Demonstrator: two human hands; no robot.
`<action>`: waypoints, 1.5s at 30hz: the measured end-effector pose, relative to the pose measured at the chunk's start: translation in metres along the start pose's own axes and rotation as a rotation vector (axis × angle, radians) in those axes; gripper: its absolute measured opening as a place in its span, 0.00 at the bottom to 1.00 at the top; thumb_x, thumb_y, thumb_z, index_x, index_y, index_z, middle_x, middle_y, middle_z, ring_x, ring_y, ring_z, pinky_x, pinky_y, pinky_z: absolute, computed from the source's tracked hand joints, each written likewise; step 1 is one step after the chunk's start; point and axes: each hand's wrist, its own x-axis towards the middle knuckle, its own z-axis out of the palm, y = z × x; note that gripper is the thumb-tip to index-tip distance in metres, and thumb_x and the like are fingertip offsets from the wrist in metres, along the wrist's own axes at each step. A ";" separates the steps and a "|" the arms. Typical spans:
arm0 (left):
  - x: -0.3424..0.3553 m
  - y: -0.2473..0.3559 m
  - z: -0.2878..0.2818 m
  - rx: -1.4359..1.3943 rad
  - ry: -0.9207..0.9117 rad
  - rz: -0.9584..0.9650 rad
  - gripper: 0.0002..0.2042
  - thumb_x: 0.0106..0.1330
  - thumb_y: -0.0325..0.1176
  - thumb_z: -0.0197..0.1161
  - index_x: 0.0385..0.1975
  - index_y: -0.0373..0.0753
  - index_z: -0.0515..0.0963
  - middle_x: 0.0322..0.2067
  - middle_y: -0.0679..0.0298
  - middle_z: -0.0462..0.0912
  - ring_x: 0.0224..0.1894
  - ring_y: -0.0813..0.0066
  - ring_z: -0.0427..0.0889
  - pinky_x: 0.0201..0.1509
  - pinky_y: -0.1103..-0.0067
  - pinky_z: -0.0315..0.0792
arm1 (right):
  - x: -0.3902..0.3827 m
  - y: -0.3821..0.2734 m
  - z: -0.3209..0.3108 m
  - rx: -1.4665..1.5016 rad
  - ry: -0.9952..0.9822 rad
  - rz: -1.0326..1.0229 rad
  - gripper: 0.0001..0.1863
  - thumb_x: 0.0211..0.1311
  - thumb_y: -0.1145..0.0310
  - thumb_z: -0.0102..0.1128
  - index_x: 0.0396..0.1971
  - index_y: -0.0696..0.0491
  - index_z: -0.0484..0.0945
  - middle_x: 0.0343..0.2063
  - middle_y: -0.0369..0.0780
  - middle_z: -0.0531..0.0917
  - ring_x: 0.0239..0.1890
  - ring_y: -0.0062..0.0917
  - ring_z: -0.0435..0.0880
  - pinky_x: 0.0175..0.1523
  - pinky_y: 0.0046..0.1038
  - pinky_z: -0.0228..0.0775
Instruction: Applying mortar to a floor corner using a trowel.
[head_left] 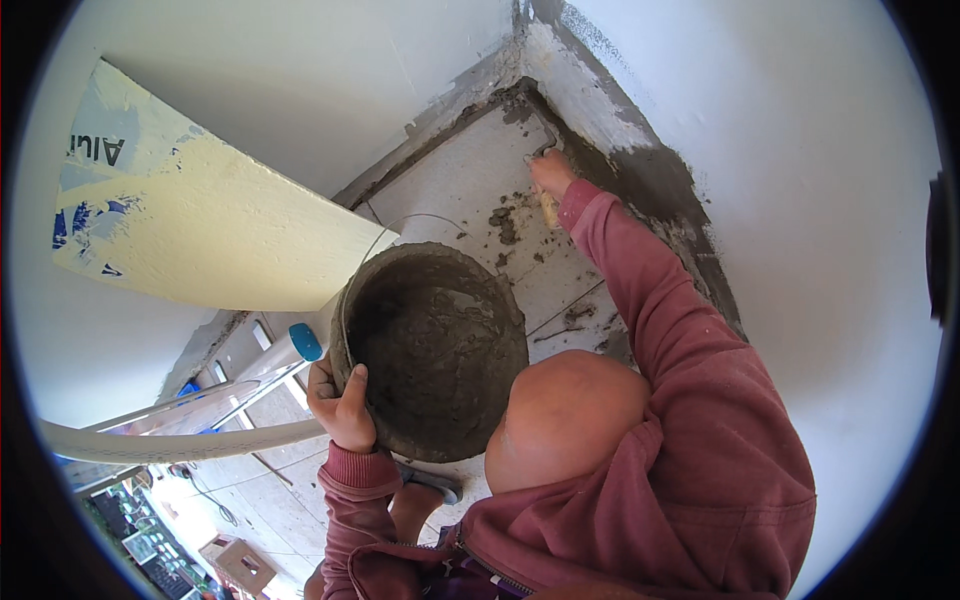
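My left hand grips the near-left rim of a round bucket, thumb over the edge. The bucket tilts toward me, with grey wet mortar coating its inside. A thin wire handle rises from its rim. At the far corner of the floor, my right hand is closed around a trowel. Its yellowish wooden handle sticks out below my fist, and a bent metal neck shows above. The blade is hard to make out against the mortar in the corner.
Dark mortar bands the base of the right wall. Mortar crumbs dot the floor tiles. A curved pale-yellow sheet leans at the left. Below it lies a clear tube with a blue cap, and a stool stands farther off.
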 end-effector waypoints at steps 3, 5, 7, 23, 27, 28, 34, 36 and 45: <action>-0.004 -0.002 -0.012 0.039 0.035 -0.010 0.11 0.52 0.20 0.55 0.37 0.27 0.70 0.33 0.61 0.76 0.34 0.78 0.73 0.43 0.84 0.66 | 0.010 -0.062 -0.043 1.424 0.288 0.816 0.07 0.42 0.70 0.56 0.14 0.58 0.77 0.21 0.43 0.81 0.26 0.38 0.80 0.33 0.35 0.70; -0.003 -0.004 -0.014 0.054 0.021 -0.003 0.11 0.52 0.20 0.55 0.37 0.27 0.70 0.33 0.61 0.76 0.34 0.78 0.73 0.43 0.84 0.66 | 0.020 -0.060 -0.048 1.156 0.246 0.774 0.06 0.41 0.70 0.57 0.14 0.57 0.78 0.21 0.43 0.81 0.26 0.37 0.80 0.33 0.34 0.70; -0.002 -0.004 -0.015 0.071 0.017 0.003 0.11 0.52 0.20 0.55 0.36 0.27 0.70 0.33 0.60 0.76 0.34 0.78 0.73 0.43 0.83 0.66 | 0.019 -0.054 -0.043 0.893 0.197 0.719 0.06 0.39 0.71 0.57 0.15 0.57 0.79 0.21 0.43 0.81 0.26 0.35 0.80 0.33 0.33 0.71; 0.005 -0.006 -0.016 0.041 0.056 -0.015 0.08 0.53 0.20 0.56 0.33 0.29 0.71 0.30 0.63 0.76 0.31 0.80 0.71 0.40 0.85 0.65 | -0.014 -0.056 -0.037 1.001 0.107 0.292 0.08 0.55 0.68 0.51 0.27 0.58 0.69 0.17 0.40 0.72 0.16 0.29 0.73 0.17 0.34 0.65; 0.007 -0.007 -0.021 0.043 0.041 -0.032 0.08 0.53 0.20 0.55 0.33 0.29 0.71 0.30 0.62 0.76 0.32 0.80 0.72 0.40 0.84 0.65 | -0.004 -0.047 -0.046 1.218 0.118 0.791 0.08 0.55 0.67 0.52 0.27 0.56 0.69 0.19 0.39 0.72 0.17 0.26 0.73 0.17 0.31 0.64; 0.004 -0.008 -0.025 0.050 0.048 -0.040 0.08 0.53 0.20 0.55 0.33 0.29 0.71 0.30 0.62 0.76 0.32 0.80 0.72 0.40 0.84 0.65 | -0.007 -0.053 -0.053 1.221 0.104 0.790 0.08 0.55 0.67 0.52 0.27 0.56 0.69 0.19 0.39 0.72 0.17 0.26 0.73 0.17 0.31 0.64; 0.005 -0.008 -0.024 0.030 0.053 -0.028 0.08 0.53 0.20 0.55 0.33 0.29 0.71 0.30 0.62 0.76 0.31 0.80 0.72 0.40 0.84 0.65 | -0.016 -0.038 -0.087 1.339 0.082 0.847 0.11 0.51 0.65 0.55 0.26 0.57 0.69 0.18 0.38 0.71 0.16 0.28 0.72 0.19 0.31 0.66; 0.006 -0.012 -0.028 0.069 0.049 -0.016 0.08 0.53 0.20 0.55 0.33 0.29 0.71 0.30 0.62 0.76 0.31 0.80 0.72 0.40 0.84 0.65 | -0.008 -0.043 -0.077 1.273 0.146 0.744 0.11 0.51 0.66 0.55 0.27 0.59 0.69 0.18 0.39 0.71 0.15 0.29 0.72 0.19 0.31 0.66; 0.003 -0.008 -0.022 0.017 0.058 -0.025 0.08 0.52 0.21 0.55 0.33 0.29 0.71 0.30 0.62 0.76 0.31 0.80 0.71 0.40 0.85 0.64 | 0.015 -0.062 -0.047 0.624 0.133 0.428 0.11 0.48 0.70 0.50 0.16 0.62 0.75 0.17 0.50 0.77 0.19 0.42 0.78 0.26 0.37 0.71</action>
